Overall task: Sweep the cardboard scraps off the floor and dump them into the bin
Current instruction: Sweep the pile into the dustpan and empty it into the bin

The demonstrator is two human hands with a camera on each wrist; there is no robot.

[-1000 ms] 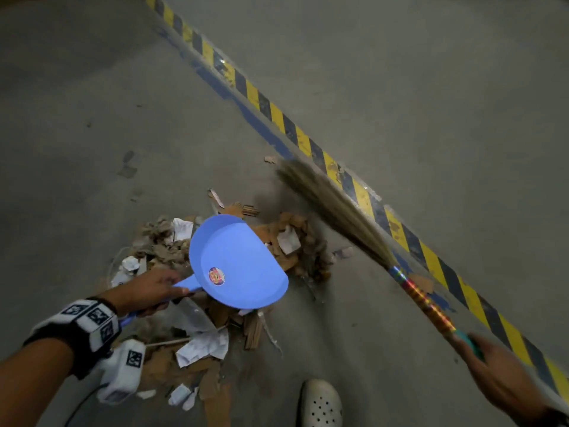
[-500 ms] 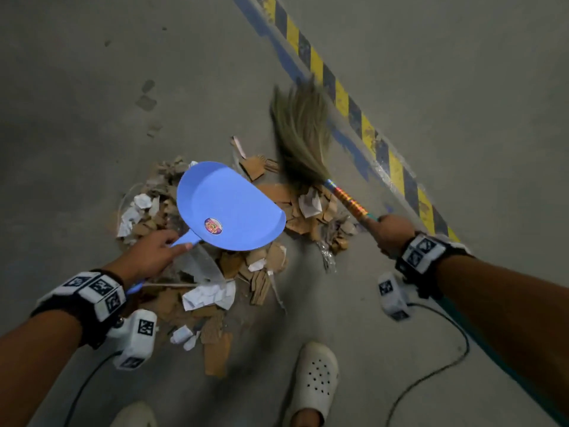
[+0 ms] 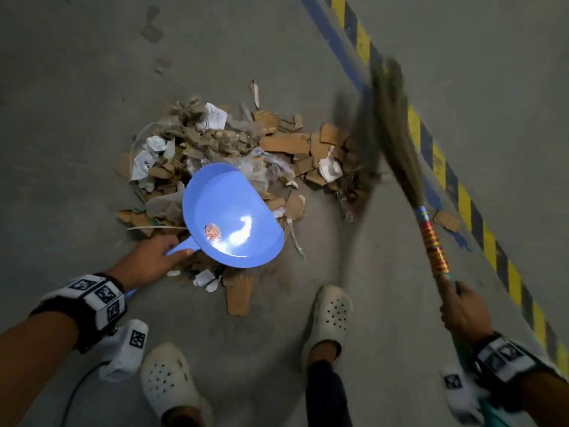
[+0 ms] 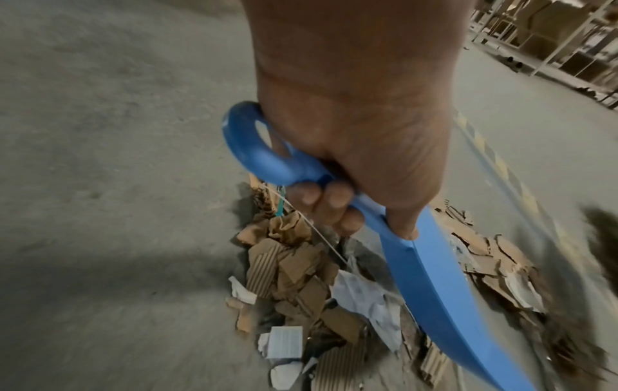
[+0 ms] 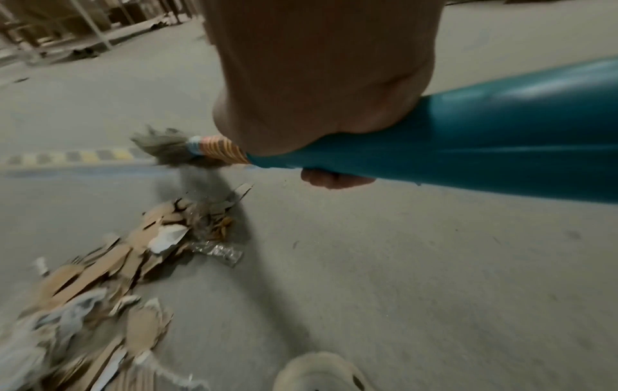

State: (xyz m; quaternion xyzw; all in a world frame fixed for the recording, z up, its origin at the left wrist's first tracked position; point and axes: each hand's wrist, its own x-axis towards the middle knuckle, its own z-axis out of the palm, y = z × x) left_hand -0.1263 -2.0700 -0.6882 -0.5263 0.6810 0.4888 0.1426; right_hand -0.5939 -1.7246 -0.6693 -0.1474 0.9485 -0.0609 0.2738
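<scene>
A heap of cardboard scraps [image 3: 286,143] mixed with paper and plastic lies on the grey floor [image 3: 77,118]. My left hand [image 3: 154,257] grips the handle of a blue dustpan [image 3: 231,217], which hovers empty over the near side of the heap; the same handle [image 4: 267,156] shows in the left wrist view. My right hand [image 3: 462,306] grips the teal handle of a grass broom [image 3: 397,131], whose blurred bristles hang just right of the heap. In the right wrist view the broom handle [image 5: 468,142] runs from my fist toward the bristles [image 5: 164,148]. No bin is in view.
A yellow-and-black hazard stripe [image 3: 462,195] edged in blue runs diagonally along the right. One loose cardboard piece [image 3: 448,220] lies beside it. My white clogs [image 3: 332,312] stand just behind the heap. Shelving racks [image 4: 552,39] stand far off.
The broom has swung from over the heap's middle out to its right side, and my right hand has drawn back and lower. The dustpan stays over the heap, its hollow now facing up.
</scene>
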